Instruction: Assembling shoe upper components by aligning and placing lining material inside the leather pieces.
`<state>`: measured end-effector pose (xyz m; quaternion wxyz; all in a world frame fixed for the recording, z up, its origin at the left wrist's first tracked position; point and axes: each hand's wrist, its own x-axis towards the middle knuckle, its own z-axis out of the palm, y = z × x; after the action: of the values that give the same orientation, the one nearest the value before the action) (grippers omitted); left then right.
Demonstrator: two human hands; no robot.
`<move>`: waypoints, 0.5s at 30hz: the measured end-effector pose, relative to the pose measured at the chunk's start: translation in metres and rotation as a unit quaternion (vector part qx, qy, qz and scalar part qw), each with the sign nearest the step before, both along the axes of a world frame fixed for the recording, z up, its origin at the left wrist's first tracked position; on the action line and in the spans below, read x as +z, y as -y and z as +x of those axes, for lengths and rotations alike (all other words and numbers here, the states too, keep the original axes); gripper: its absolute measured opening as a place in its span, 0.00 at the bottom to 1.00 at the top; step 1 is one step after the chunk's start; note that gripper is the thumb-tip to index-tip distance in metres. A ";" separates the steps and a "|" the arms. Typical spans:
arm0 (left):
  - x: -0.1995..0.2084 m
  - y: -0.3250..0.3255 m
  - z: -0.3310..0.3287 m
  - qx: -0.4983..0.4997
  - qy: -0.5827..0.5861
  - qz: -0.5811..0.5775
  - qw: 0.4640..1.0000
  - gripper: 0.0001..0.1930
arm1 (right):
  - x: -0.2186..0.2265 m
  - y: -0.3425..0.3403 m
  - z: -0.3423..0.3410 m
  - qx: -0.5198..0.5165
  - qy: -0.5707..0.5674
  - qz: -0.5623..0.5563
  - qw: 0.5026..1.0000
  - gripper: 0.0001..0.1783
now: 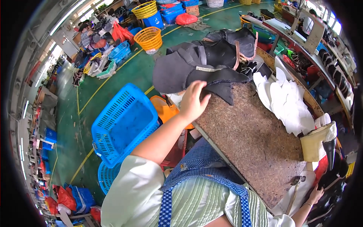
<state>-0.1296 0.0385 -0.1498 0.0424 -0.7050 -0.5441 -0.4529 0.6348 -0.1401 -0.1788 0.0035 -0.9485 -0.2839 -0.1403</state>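
A workshop with a green floor [124,75] is lying around a brown cork-like board [249,140], and yellow baskets [149,38] are standing far behind. On the far end of the board, a pile of dark fabric pieces [200,66] is hanging over the edge. The left hand [193,102] is resting on the lower edge of this pile, fingers together and slightly bent, not pinching. The right hand [314,195] is staying low beside a hammer [295,191], fingers loosely open, holding nothing. White cut pieces [287,100] are lying along the right side, and a blue crate [123,125] is standing at the left.
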 end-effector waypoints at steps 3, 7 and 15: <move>-0.016 -0.066 -0.005 0.035 0.022 0.054 0.998 0.27 | -0.002 0.008 0.026 0.061 0.035 0.079 0.994 0.36; -0.056 -0.098 -0.019 0.018 -0.061 -0.137 0.988 0.28 | 0.039 0.001 -0.011 0.154 0.214 0.253 0.931 0.28; -0.035 -0.127 -0.042 0.053 0.501 -0.183 0.844 0.12 | 0.134 -0.102 -0.270 0.520 0.128 0.422 0.731 0.20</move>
<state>-0.1716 0.1658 -0.1850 -0.3420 -0.3474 -0.6009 -0.6334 0.3646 -0.0380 -0.0447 0.4397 -0.5264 -0.6422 -0.3423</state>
